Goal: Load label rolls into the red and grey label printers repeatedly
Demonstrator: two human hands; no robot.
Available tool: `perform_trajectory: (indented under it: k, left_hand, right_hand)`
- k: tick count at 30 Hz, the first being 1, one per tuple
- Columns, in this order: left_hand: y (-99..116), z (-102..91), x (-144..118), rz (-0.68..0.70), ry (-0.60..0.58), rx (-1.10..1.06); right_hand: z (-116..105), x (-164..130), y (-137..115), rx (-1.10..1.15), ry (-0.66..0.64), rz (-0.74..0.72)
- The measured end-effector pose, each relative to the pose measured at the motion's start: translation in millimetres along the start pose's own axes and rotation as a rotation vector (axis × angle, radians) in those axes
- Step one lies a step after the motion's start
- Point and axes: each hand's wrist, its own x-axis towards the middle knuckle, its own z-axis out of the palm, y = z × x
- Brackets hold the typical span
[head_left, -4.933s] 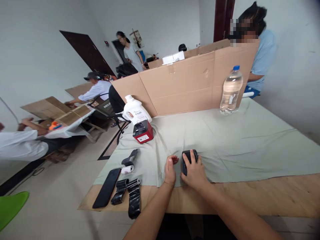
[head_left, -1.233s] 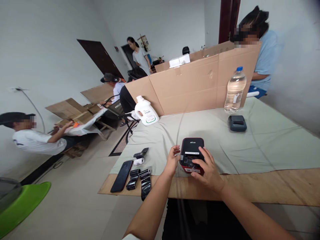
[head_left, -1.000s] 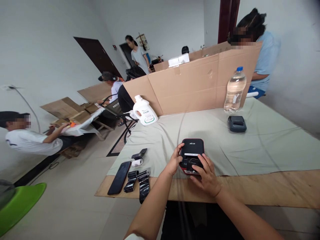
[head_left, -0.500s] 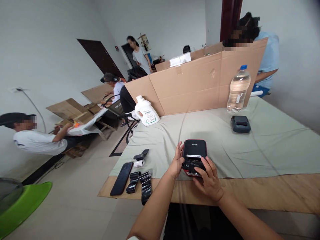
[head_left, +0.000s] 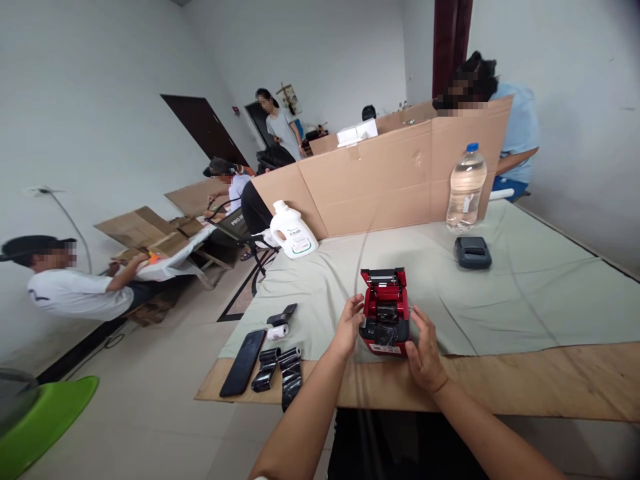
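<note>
A small red and black label printer [head_left: 385,348] stands near the table's front edge with its lid [head_left: 384,281] raised, showing the red inside. A black strip of film [head_left: 386,332] lies over its front and runs into the bay, where a dark roll [head_left: 387,311] sits. My left hand [head_left: 349,328] grips the printer's left side, thumb near the front corner. Along the right side is my right hand [head_left: 424,350], fingers stretched and apart; whether it touches the casing is hard to tell.
Left of the hands lie a phone [head_left: 243,363], black film strips [head_left: 291,373] and a small white roll [head_left: 278,331]. Farther back are a white jug [head_left: 294,232], a water bottle [head_left: 466,190], a dark device [head_left: 473,253] and a cardboard screen [head_left: 375,190]. Several people are around the room.
The printer's lid has swung up from closed to raised. My right hand has moved off the film at the front to the printer's right side. My left hand stays on the left side.
</note>
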Motion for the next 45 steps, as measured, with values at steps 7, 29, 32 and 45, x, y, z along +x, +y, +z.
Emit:
perform_trajectory:
  k: [7,29,32,45]
  left_hand:
    - [51,36.1,19,0.306,-0.292,0.956]
    - [49,-4.0,18,0.241,-0.444,0.486]
    - [52,-58.2,17,0.125,-0.415,0.482]
    - [44,-207.5,37,-0.141,-0.128,1.410]
  right_hand:
    - [12,-4,24,0.024,0.102,0.200]
    - [13,-4,28,-0.001,0.043,0.239]
    - [13,-5,29,0.000,0.043,0.230]
    - [12,-3,28,-0.002,0.033,0.221]
